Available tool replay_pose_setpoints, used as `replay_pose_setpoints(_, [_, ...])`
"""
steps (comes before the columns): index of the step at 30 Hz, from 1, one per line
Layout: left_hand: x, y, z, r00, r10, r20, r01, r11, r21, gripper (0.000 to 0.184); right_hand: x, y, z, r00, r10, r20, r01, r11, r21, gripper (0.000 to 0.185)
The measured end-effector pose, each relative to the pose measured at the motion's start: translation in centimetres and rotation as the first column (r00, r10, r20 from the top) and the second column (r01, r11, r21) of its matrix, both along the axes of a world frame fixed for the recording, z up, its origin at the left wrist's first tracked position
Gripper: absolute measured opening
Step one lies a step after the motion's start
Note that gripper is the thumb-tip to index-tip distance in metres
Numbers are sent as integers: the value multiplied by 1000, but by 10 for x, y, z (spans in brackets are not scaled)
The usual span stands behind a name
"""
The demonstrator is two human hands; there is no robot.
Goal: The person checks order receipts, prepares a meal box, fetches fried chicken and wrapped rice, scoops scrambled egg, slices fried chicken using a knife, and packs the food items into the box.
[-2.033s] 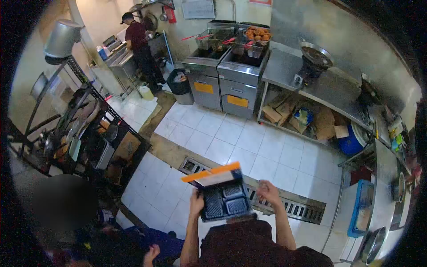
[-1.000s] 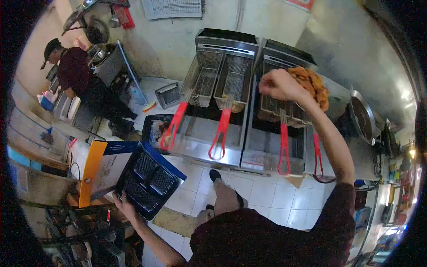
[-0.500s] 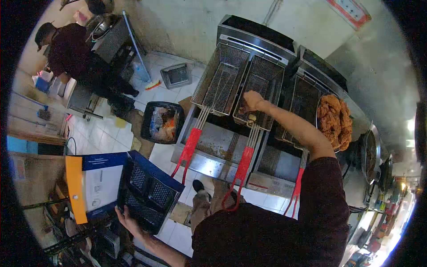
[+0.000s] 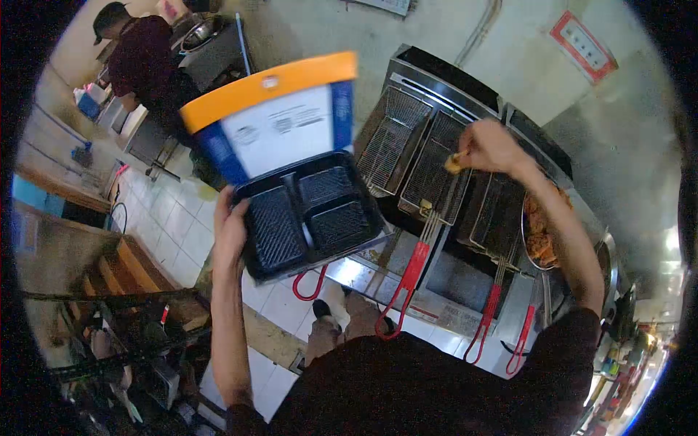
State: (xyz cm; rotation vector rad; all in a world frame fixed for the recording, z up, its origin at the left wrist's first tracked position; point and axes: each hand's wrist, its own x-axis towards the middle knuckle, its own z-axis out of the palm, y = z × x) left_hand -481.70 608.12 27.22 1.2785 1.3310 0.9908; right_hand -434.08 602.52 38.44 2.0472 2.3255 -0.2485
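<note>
- While the left hand (image 4: 230,231) bears a black tray (image 4: 275,225) by its left end, the right hand (image 4: 493,149) pinches a small yellowish piece (image 4: 454,163) between its fingertips; blur hides exactly which fingers meet.
- Measured from that pinch, the tray lies to the left and a little nearer the person's body, with a gap between; I judge this offset to be the relation that counts most.
- Its long axis runs left to right, slanting away from the body at the right, so the line of it points roughly at the pinch.
- Two smaller compartments form the end closer to the right hand; the single large one sits beside the left hand.
- On the left, the thumb laps over the rim and the other fingers are mostly hidden, so how firmly they press cannot be told.
- Left of the pinch, beyond the tray, an orange-and-blue lid (image 4: 276,134) stands raised.
- Below the pinch is a wire basket (image 4: 430,161), with a second small piece (image 4: 425,208) near its red handle (image 4: 411,272).
- Rightward and bodyward of the pinch, a metal bowl (image 4: 532,259) holds browned pieces (image 4: 539,236), partly behind the forearm.
</note>
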Motion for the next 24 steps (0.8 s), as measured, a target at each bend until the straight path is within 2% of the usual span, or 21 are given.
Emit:
replay_pose_setpoints(2, [24, 6, 16, 994, -45, 100, 56, 993, -107, 42, -14, -13, 63, 995, 81, -57, -72, 986, 148, 29])
replay_pose_setpoints(4, [49, 8, 27, 982, -82, 168, 112, 978, -177, 40, -39, -24, 111, 997, 57, -53, -49, 990, 133, 23])
replay_pose_setpoints(6, [74, 6, 28, 974, -109, 198, 154, 961, -228, 38, -63, -30, 128, 997, 68, -24, -64, 988, 140, 20])
replay_pose_setpoints(8, [92, 5, 16, 961, -203, 188, 235, 956, -172, 37, -87, -28, 130, 989, 142, 29, -145, 974, 175, 19])
replay_pose_setpoints(10, [115, -7, 19, 959, -226, 169, 252, 956, -153, 36, -103, -24, 117, 983, 163, -90, -150, 979, 139, 22])
replay_pose_setpoints(13, [137, -27, 22, 953, -300, 32, 301, 953, -39, 31, -129, -12, 82, 939, 286, -190, -271, 957, 102, 26])
replay_pose_setpoints(15, [143, -34, 24, 948, -309, 80, 314, 947, -64, 31, -144, -3, 53, 932, 300, -204, -291, 954, 73, 27])
replay_pose_setpoints(17, [144, -36, 21, 916, -258, 309, 325, 927, -188, 31, -155, 4, 33, 930, 302, -211, -295, 953, 66, 29])
replay_pose_setpoints(20, [135, -36, 20, 907, -277, 318, 323, 941, -102, 36, -153, 4, 42, 911, 326, -255, -332, 943, 17, 33])
replay_pose_setpoints(22, [126, -25, 6, 923, -189, 335, 260, 949, -179, 40, -134, 0, 53, 886, 340, -317, -315, 940, 128, 32])
replay_pose_setpoints(24, [111, -17, -5, 943, -120, 311, 189, 961, -200, 45, -114, -13, 89, 865, 298, -403, -270, 955, 126, 25])
